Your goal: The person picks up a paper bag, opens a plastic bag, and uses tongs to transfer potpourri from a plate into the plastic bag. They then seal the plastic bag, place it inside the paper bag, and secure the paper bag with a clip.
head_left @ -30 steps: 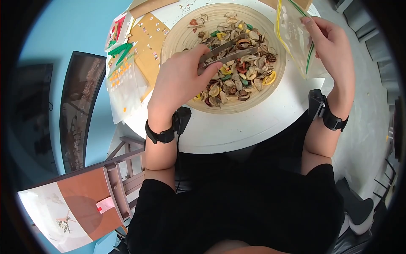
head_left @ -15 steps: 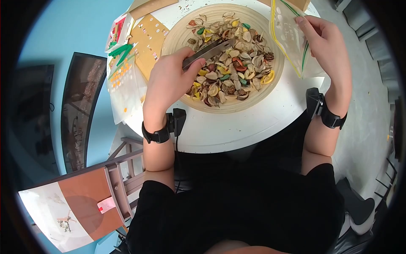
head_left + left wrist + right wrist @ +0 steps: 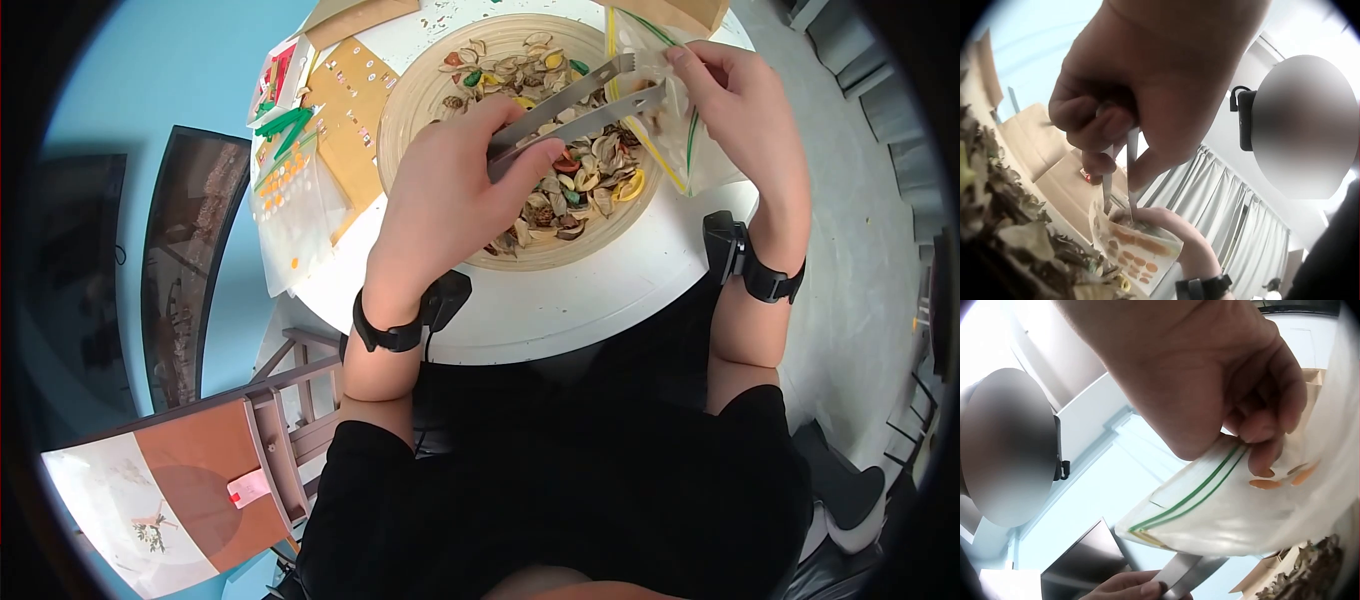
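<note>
My left hand (image 3: 440,195) grips metal tongs (image 3: 605,117) between thumb and fingers, with the two arms spread apart. Their tips reach the mouth of a clear zip bag (image 3: 672,150) with green and yellow seal strips. A blurred brownish bit shows by the tips. Thumb and fingers of my right hand (image 3: 745,110) pinch the bag's green-striped edge and hold it up; orange dots mark the bag (image 3: 1310,506) in the right wrist view. Below the tongs, dried potpourri (image 3: 600,175) in brown, yellow, green and red lies heaped on a round wooden plate (image 3: 408,130).
Left of the plate lie a kraft paper bag (image 3: 350,100) and a second zip bag (image 3: 310,215) with orange dots. A box (image 3: 283,70) with red and green things stands behind them. Another kraft bag (image 3: 690,12) is at the back right of the white table (image 3: 560,310).
The tongs were spread among the potpourri, then closed and lifted. They have since moved right to the bag's mouth and spread again. The right hand has brought the bag left.
</note>
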Action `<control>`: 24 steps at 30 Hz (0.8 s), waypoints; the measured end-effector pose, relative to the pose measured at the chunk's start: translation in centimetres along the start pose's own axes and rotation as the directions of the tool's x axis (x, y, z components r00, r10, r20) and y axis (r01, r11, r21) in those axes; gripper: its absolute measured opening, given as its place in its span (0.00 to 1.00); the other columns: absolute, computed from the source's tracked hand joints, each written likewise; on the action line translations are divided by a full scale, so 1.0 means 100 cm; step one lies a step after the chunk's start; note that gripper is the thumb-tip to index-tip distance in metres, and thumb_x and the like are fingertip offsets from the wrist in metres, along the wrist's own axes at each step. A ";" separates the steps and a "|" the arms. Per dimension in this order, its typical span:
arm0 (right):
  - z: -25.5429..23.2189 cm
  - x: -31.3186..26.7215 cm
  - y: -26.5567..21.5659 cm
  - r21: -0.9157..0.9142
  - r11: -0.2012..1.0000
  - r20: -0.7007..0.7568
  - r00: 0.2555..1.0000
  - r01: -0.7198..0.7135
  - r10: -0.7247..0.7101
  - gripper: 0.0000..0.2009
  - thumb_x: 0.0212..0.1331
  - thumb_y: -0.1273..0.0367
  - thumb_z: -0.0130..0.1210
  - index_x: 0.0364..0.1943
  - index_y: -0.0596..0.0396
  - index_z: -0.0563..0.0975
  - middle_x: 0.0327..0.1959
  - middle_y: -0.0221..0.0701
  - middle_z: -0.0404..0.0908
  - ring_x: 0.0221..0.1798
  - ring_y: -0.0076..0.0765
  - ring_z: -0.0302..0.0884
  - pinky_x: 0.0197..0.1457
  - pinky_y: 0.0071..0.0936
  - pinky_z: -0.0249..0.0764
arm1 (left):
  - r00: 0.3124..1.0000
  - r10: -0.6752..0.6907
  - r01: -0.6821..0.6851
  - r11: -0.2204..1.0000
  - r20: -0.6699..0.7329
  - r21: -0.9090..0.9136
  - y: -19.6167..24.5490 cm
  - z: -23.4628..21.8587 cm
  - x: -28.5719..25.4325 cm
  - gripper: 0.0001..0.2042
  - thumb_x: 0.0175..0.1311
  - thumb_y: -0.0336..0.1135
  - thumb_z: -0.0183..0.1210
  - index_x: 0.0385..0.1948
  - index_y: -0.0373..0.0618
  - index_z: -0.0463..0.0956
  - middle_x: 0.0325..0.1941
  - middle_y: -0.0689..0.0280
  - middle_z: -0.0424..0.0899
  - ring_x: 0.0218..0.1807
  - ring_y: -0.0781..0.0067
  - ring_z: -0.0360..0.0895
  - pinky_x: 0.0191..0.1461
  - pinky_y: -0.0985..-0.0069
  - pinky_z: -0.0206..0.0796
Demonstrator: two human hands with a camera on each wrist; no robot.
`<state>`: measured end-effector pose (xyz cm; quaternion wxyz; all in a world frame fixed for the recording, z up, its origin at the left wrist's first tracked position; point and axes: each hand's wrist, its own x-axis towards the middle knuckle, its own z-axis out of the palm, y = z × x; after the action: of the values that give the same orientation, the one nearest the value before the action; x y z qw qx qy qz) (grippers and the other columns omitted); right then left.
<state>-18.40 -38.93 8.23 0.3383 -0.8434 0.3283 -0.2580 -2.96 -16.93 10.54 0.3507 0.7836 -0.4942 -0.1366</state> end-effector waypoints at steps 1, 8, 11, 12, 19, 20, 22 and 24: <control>-0.002 -0.001 -0.001 0.005 1.000 -0.018 0.999 -0.028 0.028 0.19 0.70 0.59 0.57 0.46 0.65 0.84 0.21 0.23 0.72 0.23 0.17 0.62 0.28 0.24 0.62 | 1.000 -0.019 0.019 1.000 -0.005 -0.014 0.000 -0.001 -0.001 0.12 0.68 0.36 0.67 0.40 0.36 0.80 0.26 0.71 0.80 0.30 0.85 0.69 0.33 0.81 0.62; -0.008 0.004 0.017 -0.031 1.000 -0.085 0.996 0.000 -0.003 0.19 0.71 0.58 0.57 0.48 0.63 0.85 0.21 0.20 0.72 0.22 0.15 0.61 0.25 0.21 0.60 | 0.956 -0.148 0.179 0.978 -0.255 0.104 -0.052 -0.041 0.015 0.18 0.67 0.46 0.66 0.39 0.35 0.82 0.24 0.56 0.83 0.24 0.63 0.77 0.32 0.71 0.68; -0.010 0.001 0.005 -0.028 0.998 -0.085 0.995 -0.054 0.052 0.20 0.65 0.58 0.56 0.43 0.65 0.85 0.23 0.34 0.81 0.25 0.28 0.75 0.35 0.28 0.72 | 0.938 -0.211 0.284 0.922 -0.275 0.264 -0.079 -0.044 0.022 0.21 0.66 0.49 0.65 0.41 0.34 0.83 0.27 0.54 0.86 0.27 0.60 0.81 0.35 0.69 0.71; -0.011 0.001 0.004 -0.026 0.998 -0.081 0.995 -0.056 0.054 0.20 0.65 0.58 0.56 0.43 0.65 0.85 0.23 0.35 0.81 0.25 0.28 0.75 0.35 0.28 0.72 | 0.941 -0.196 0.273 0.922 -0.276 0.276 -0.088 -0.042 0.022 0.22 0.66 0.50 0.65 0.41 0.34 0.83 0.28 0.52 0.86 0.28 0.58 0.82 0.37 0.69 0.72; -0.011 0.001 0.005 -0.027 0.999 -0.080 0.996 -0.040 0.037 0.20 0.65 0.58 0.55 0.45 0.64 0.85 0.24 0.36 0.82 0.25 0.29 0.77 0.35 0.28 0.73 | 0.964 -0.249 0.263 0.945 -0.093 0.196 -0.078 -0.039 0.010 0.20 0.66 0.48 0.65 0.39 0.34 0.82 0.28 0.50 0.86 0.31 0.53 0.83 0.38 0.66 0.72; -0.011 0.001 0.004 -0.024 0.999 -0.078 0.996 -0.038 0.036 0.20 0.65 0.58 0.56 0.45 0.64 0.85 0.24 0.36 0.83 0.25 0.29 0.77 0.35 0.28 0.73 | 0.964 -0.260 0.266 0.948 -0.057 0.175 -0.075 -0.038 0.009 0.20 0.66 0.47 0.65 0.39 0.34 0.82 0.28 0.50 0.85 0.30 0.53 0.83 0.38 0.65 0.72; -0.010 0.001 0.006 -0.032 0.999 -0.072 0.997 -0.037 0.035 0.20 0.65 0.58 0.56 0.46 0.64 0.85 0.23 0.36 0.83 0.25 0.29 0.77 0.35 0.28 0.74 | 0.971 -0.226 0.238 0.941 -0.077 0.240 -0.074 -0.033 0.008 0.18 0.66 0.47 0.65 0.37 0.35 0.81 0.27 0.51 0.84 0.29 0.52 0.82 0.36 0.65 0.71; -0.009 0.001 0.006 -0.037 0.999 -0.072 0.997 -0.031 0.028 0.20 0.65 0.58 0.56 0.46 0.63 0.85 0.23 0.36 0.83 0.25 0.30 0.77 0.36 0.29 0.74 | 0.971 -0.222 0.237 0.932 -0.082 0.276 -0.072 -0.030 0.008 0.17 0.67 0.46 0.65 0.36 0.36 0.81 0.25 0.55 0.82 0.28 0.60 0.77 0.35 0.68 0.68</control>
<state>-19.12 -39.72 8.40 0.3141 -0.8349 0.3574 -0.2766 3.99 -14.53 7.85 0.2284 0.8813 -0.4049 -0.0848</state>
